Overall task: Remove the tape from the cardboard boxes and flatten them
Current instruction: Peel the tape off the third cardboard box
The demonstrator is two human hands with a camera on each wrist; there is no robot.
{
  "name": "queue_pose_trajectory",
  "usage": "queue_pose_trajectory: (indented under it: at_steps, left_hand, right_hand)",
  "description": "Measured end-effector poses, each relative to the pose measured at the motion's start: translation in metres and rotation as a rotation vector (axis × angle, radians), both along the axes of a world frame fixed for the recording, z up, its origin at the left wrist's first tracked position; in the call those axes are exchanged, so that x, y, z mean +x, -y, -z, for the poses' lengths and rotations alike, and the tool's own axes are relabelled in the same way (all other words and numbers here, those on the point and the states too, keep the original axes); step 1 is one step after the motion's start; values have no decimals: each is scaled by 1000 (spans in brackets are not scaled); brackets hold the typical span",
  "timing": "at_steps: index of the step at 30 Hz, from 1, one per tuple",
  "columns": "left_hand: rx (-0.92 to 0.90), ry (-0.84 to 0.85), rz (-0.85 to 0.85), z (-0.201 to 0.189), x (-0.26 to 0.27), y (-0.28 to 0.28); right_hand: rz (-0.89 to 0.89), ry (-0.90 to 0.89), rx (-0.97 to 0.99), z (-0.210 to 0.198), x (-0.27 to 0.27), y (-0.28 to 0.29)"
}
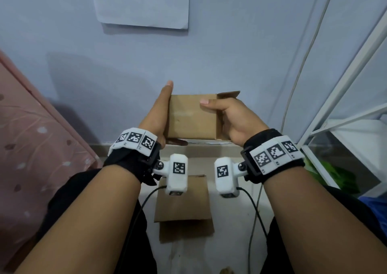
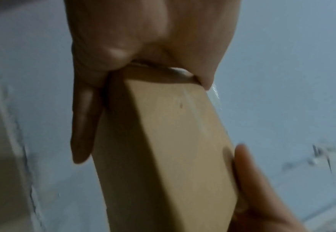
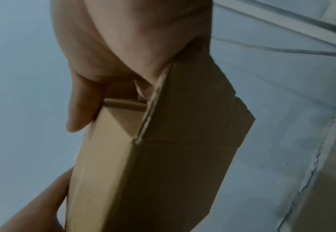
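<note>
You hold a small cardboard box (image 1: 191, 116) up in the air in front of the pale wall (image 1: 240, 50), between your two hands. Your left hand (image 1: 158, 114) lies flat along the box's left side, fingers straight and pointing away from you, with the thumb tucked under the near bottom edge; the left wrist view shows those straight fingers (image 2: 83, 122) pressed along the side panel, so this hand is spread flat against the cardboard, not curled round it. Your right hand (image 1: 234, 119) is clamped on the box's right end: the thumb (image 1: 209, 102) presses on the top face while the other fingers go into the open end, where a flap (image 1: 228, 95) stands out at the far right corner. In the right wrist view the open flap's raw edge (image 3: 153, 106) runs beside your palm. A shiny strip of clear tape (image 2: 214, 92) shows at the box's corner in the left wrist view. Below your wrists, on the light floor (image 1: 230, 221), lies a flattened piece of cardboard (image 1: 184, 209), well apart from the held box. A handwritten paper sheet (image 1: 144, 3) hangs on the wall above, pink patterned fabric (image 1: 31, 148) sits to your left, and a white metal rack (image 1: 345, 98) stands to your right
</note>
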State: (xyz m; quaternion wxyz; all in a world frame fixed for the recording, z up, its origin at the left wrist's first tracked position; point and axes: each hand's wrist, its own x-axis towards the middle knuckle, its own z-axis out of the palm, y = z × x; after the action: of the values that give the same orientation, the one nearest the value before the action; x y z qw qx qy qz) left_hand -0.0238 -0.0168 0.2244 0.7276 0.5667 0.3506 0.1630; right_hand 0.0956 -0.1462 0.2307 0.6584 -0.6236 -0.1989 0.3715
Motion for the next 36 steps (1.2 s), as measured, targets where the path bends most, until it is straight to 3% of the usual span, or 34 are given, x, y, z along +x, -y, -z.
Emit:
queue_pose_trajectory:
  at_steps: [4,10,13,15,19,21,28,36]
  left_hand:
    - [-108,1,-13,-3,-6,1]
    - [-116,14,-103,-4,-7,12]
    - [-114,37,-127,-1,-5,13]
    - [-76,55,-102,1,-3,10]
    - [97,135,-76,5,1,9]
    - [190,172,-61,8,3,10]
    - [298,338,36,13,4,11]
    - [348,369,47,18,5,11]
  right_hand:
    - [27,96,-4,1,-2,2]
    - [385,530,-151,13,4,0]
    - [431,596,-177,16,4,2]
    - [421,535,-146,17,5,3]
    - [392,171,32,11,10,11]
    - [361,86,53,4,11,17]
    - [317,31,55,-8,15,33]
    - [376,-2,21,-2,29,45]
